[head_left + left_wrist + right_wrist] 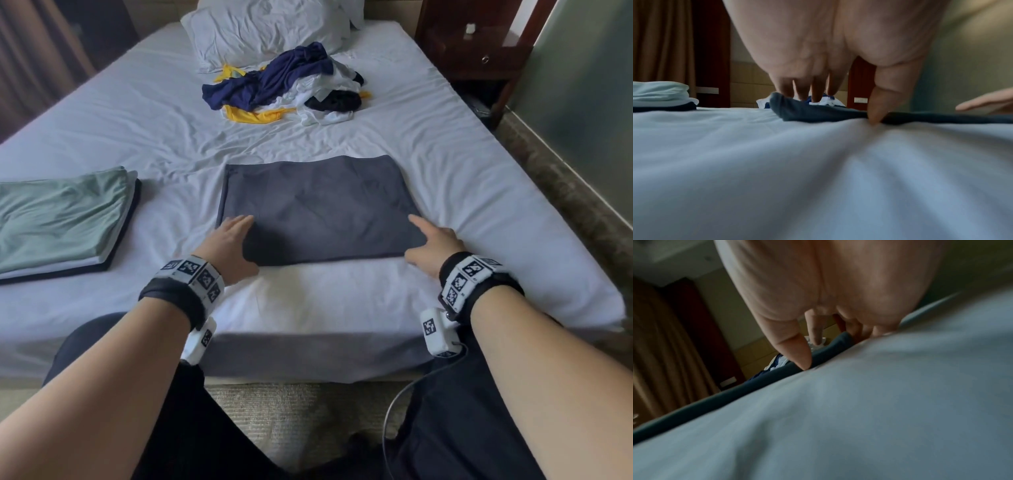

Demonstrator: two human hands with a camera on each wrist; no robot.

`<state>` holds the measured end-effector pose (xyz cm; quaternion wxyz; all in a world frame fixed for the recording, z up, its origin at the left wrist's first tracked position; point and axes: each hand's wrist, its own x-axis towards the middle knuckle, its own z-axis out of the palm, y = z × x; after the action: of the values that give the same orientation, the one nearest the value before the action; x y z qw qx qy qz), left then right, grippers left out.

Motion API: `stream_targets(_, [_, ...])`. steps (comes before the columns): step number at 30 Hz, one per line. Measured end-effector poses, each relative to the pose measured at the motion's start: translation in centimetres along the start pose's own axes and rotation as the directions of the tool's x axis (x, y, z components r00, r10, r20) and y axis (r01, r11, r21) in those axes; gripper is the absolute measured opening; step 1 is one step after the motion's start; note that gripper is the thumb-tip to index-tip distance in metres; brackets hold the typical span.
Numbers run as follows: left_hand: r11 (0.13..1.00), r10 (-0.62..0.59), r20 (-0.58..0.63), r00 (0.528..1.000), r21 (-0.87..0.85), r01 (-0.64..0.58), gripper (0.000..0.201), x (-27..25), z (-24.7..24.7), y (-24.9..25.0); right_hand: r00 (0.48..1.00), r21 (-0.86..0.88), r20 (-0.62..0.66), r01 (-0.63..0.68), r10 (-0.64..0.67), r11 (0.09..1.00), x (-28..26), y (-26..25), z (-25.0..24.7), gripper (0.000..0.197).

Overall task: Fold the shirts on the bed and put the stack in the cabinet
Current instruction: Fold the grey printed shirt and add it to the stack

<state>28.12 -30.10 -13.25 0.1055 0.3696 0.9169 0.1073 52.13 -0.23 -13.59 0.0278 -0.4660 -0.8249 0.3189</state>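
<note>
Bed (445, 178) with white sheet, seen from its near end.

Grey shirt (318, 209) lies flat as a folded rectangle in the near-middle of the bed, long edges running left-right.

Left hand (230, 245) at the shirt's near-left corner. Fingers straight, lying on top of the cloth; in the left wrist view the thumb (882, 104) points down at the near edge where shirt meets sheet. Grip wide, nothing clasped.

Right hand (432, 247) at the near-right corner. Forefinger stretched out along the right edge of the shirt; in the right wrist view the thumb (795, 352) touches the near edge, the other fingers are tucked by the sheet and partly hidden. Grip loose and wide, no cloth pinched that I can see.

Folded stack (58, 222) at the left edge of the bed, well apart from the grey shirt: pale green piece on top, a white layer and a dark layer showing beneath.

Unfolded heap (284, 85) far-middle of the bed: navy, white, yellow and black garments tangled together, just in front of the pillow (263, 31).

Dark wooden nightstand (476, 41) at the far right, beside the bed.
</note>
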Motion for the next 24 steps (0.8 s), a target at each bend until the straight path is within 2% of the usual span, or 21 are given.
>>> stream_targets(2, [0.997,-0.051,0.140,0.989,0.065,0.042,0.116,0.7,0.7,0.0,1.000,-0.152,0.005,-0.020,0.021,0.988,0.1,-0.7,0.2,0.087])
stream_targets(5, [0.993,-0.075,0.181,0.981,0.102,0.057,0.117,1.3,0.9,-0.3,0.997,-0.266,0.033,-0.055,0.066,0.962,0.3,-1.2,0.6,0.086])
stream_targets(8, [0.993,-0.067,0.208,0.976,0.111,0.045,0.113,1.7,0.6,-0.7,0.999,-0.322,0.018,-0.040,0.048,0.946,0.6,-1.2,0.7,0.081])
stream_targets(11, [0.988,-0.068,0.246,0.967,0.154,0.030,0.109,1.9,0.0,-1.0,0.999,-0.396,-0.007,0.044,-0.051,0.917,0.6,-1.5,0.7,0.068])
stream_targets(13, [0.979,-0.072,0.254,0.965,0.204,0.020,0.106,2.0,-0.4,-0.8,0.984,-0.489,-0.038,0.133,-0.173,0.862,0.4,-1.9,1.0,0.059])
stream_targets(15, [0.973,-0.089,0.248,0.965,0.227,0.032,0.106,2.0,-0.6,-0.5,0.934,-0.602,-0.064,0.244,-0.351,0.761,0.3,-2.3,1.2,0.057])
stream_targets(17, [0.971,-0.118,0.242,0.963,0.232,0.061,0.106,1.9,-0.4,-0.3,0.889,-0.665,-0.006,0.338,-0.457,0.666,0.4,-2.7,1.6,0.054])
stream_targets(21, [0.968,-0.141,0.209,0.968,0.234,0.091,0.103,2.0,-0.1,-0.1,0.919,-0.675,0.130,0.357,-0.372,0.646,0.8,-3.2,1.9,0.035])
stream_targets(24, [0.963,-0.132,0.184,0.974,0.255,0.083,0.091,2.3,-0.1,0.0,0.904,-0.712,0.149,0.378,-0.400,0.592,1.6,-3.2,1.6,0.037])
